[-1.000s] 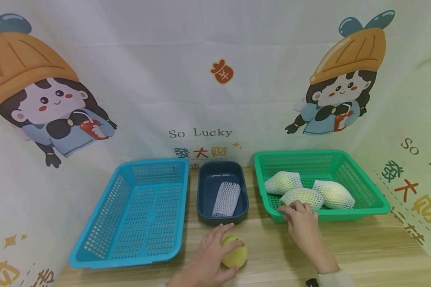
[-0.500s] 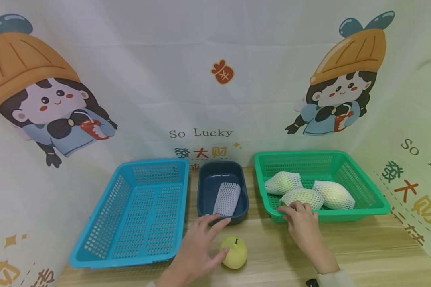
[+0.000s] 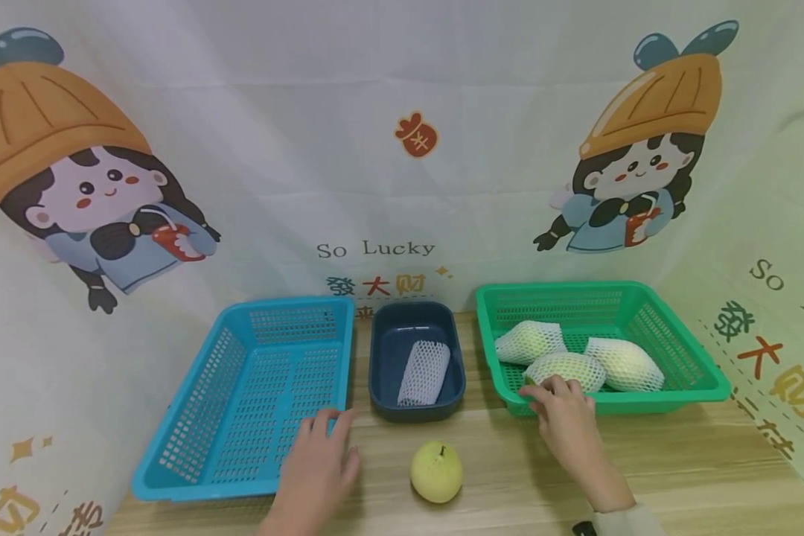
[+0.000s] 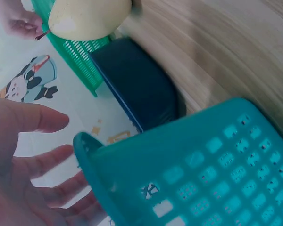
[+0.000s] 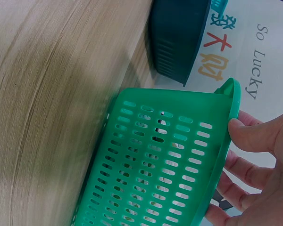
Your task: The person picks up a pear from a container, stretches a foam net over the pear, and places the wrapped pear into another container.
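A yellow-green pear [image 3: 436,473] stands bare on the table, stem up, between the hands. My left hand [image 3: 316,465] is over the front right side of the blue basket [image 3: 241,487]; in the left wrist view its fingers [image 4: 61,190] are spread at the rim, thumb apart from it. With thumb outside and fingers inside, my right hand [image 3: 566,424] pinches the front rim of the green basket [image 5: 151,150]. Inside the green basket lie a front fruit [image 3: 566,366], a left fruit [image 3: 528,341] and a right fruit [image 3: 623,365], each in a white foam net.
A navy box [image 3: 418,413] stands between the baskets, an empty-looking white foam net [image 3: 424,374] lying in it. Behind everything hangs a printed white cloth [image 3: 275,149]. Wood-grain table [image 3: 496,476] surrounds the pear.
My left hand has let go of the pear and moved left to the blue basket's rim. The pear stays where it stood, and my right hand has kept its place.
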A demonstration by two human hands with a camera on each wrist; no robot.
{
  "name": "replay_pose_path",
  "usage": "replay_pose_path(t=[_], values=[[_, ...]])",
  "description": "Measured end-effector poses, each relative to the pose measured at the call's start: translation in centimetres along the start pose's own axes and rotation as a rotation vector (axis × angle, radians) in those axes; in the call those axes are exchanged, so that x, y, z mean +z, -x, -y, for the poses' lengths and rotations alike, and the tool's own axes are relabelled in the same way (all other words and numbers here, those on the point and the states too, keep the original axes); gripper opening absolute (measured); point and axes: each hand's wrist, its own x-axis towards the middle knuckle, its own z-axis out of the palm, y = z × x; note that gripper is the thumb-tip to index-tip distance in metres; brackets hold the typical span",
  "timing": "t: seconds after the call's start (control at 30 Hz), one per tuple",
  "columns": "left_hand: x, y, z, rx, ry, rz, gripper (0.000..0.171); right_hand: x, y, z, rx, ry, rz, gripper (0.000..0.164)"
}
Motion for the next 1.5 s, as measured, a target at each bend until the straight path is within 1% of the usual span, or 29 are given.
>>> replay_pose_path(t=[0.1, 0.2, 0.27, 0.33, 0.53, 0.7, 0.87, 1.03, 1.13, 1.27, 1.37, 1.5], values=[[-0.6, 0.2, 0.2, -0.078, 0.017, 0.077, 0.039, 0.0, 0.0, 0.0, -0.004, -0.002, -0.004, 0.025], [-1.1, 0.3, 0.2, -0.136, 0.011, 0.144, 0.037, 0.0, 0.0, 0.0, -0.004, -0.003, -0.005, 0.025], [-1.3, 0.3, 0.2, -0.16, 0.002, 0.17, 0.036, -0.1, 0.0, 0.1, -0.002, -0.003, -0.001, 0.025], [-1.5, 0.4, 0.3, -0.169, -0.001, 0.174, 0.035, -0.1, -0.1, 0.1, 0.0, -0.005, 0.002, 0.025], [-1.6, 0.5, 0.4, -0.164, 0.011, 0.156, 0.032, -0.6, -0.3, 0.4, 0.005, -0.015, 0.037, 0.024], [-1.9, 0.6, 0.6, -0.178, 0.018, 0.182, 0.029, -1.4, -0.7, 0.6, 0.008, -0.019, 0.123, 0.018], [-2.0, 0.6, 0.7, -0.173, 0.015, 0.187, 0.028, -2.2, -1.5, 1.1, 0.025, -0.04, 0.197, 0.016], [-2.0, 0.6, 0.8, -0.174, 0.02, 0.203, 0.029, -2.2, -3.0, 2.5, 0.036, -0.105, 0.226, 0.021], [-1.9, 0.6, 0.8, -0.173, 0.019, 0.199, 0.029, -2.1, -4.0, 3.6, 0.01, -0.135, 0.227, 0.023], [-1.8, 0.7, 0.8, -0.163, 0.018, 0.185, 0.029, -1.8, -5.6, 5.2, -0.068, -0.14, 0.252, 0.027], [-1.7, 0.7, 0.8, -0.158, 0.02, 0.183, 0.028, -1.6, -6.6, 6.2, -0.124, -0.117, 0.309, 0.032], [-1.6, 0.7, 0.8, -0.161, 0.027, 0.195, 0.027, -0.8, -7.9, 7.4, -0.148, -0.071, 0.413, 0.038]])
